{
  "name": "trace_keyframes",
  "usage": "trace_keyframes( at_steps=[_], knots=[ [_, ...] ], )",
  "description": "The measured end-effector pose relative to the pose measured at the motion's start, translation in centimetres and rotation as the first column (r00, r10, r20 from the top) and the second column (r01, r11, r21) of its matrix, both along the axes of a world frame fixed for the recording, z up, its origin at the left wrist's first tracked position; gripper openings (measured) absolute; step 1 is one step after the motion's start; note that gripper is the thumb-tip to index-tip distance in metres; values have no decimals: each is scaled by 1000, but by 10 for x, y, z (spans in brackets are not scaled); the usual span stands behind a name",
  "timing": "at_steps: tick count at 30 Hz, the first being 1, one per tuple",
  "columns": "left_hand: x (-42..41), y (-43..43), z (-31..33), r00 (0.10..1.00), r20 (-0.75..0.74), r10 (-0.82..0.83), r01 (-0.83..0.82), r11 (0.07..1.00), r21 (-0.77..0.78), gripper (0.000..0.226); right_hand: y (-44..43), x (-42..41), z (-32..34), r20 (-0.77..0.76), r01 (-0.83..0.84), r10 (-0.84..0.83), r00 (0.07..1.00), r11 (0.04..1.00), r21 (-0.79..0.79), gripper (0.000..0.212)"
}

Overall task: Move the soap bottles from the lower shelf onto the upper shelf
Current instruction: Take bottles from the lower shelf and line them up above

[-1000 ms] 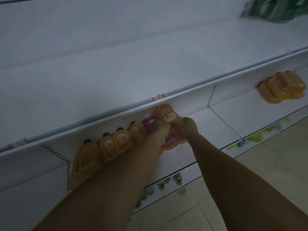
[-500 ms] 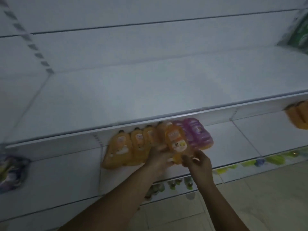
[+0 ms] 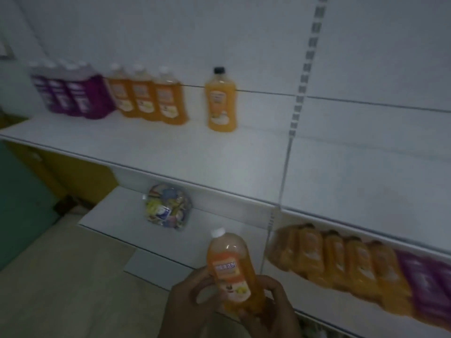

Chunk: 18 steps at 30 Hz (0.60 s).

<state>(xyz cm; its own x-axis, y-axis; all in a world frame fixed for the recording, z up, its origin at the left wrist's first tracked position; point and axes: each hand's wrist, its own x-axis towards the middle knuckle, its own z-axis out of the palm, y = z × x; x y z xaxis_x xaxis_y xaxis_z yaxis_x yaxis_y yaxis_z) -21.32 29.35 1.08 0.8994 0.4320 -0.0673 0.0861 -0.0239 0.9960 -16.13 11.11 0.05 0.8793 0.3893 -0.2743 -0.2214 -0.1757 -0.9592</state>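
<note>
An orange soap bottle (image 3: 230, 269) with a white cap is held upright in front of the lower shelf (image 3: 117, 215), gripped from the left by my left hand (image 3: 192, 298) and from the right by my right hand (image 3: 273, 303). On the lower shelf at the right stands a row of several orange bottles (image 3: 341, 262) followed by purple bottles (image 3: 427, 286). The upper shelf (image 3: 195, 154) carries three purple bottles (image 3: 70, 93), three orange bottles (image 3: 146, 96) and one orange bottle with a black cap (image 3: 220, 101) standing apart.
A clear bag of colourful small packets (image 3: 167, 207) lies on the lower shelf at the left. A slotted metal upright (image 3: 305, 69) divides the shelf bays. The right part of the upper shelf is bare. Beige floor tiles (image 3: 61, 276) and a green and yellow wall (image 3: 36, 179) lie left.
Both hands have lifted one orange bottle out of the lower-shelf row and drawn it toward me. The view swung left and up, bringing the stocked part of the upper shelf into sight.
</note>
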Motion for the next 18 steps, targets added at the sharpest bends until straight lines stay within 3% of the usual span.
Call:
trace_keyframes(
  at_steps=[2,5,11,15,18],
  knots=[
    [-11,41,14,993,47,105,-107,993,40,56,44,1,20,32,-92,91,995,995,31,67],
    [-19,94,52,969,156,190,-208,973,103,46,105,4,57,260,-111,106,960,994,7,70],
    [-4,194,145,926,353,133,-247,922,298,41,217,40,137,613,-175,197,765,980,-97,55],
    [32,276,181,905,416,89,-279,863,421,43,297,85,175,718,-111,260,646,962,-249,46],
    [72,337,190,904,421,73,-302,806,510,42,363,124,191,699,-122,297,650,949,-291,46]
  ],
)
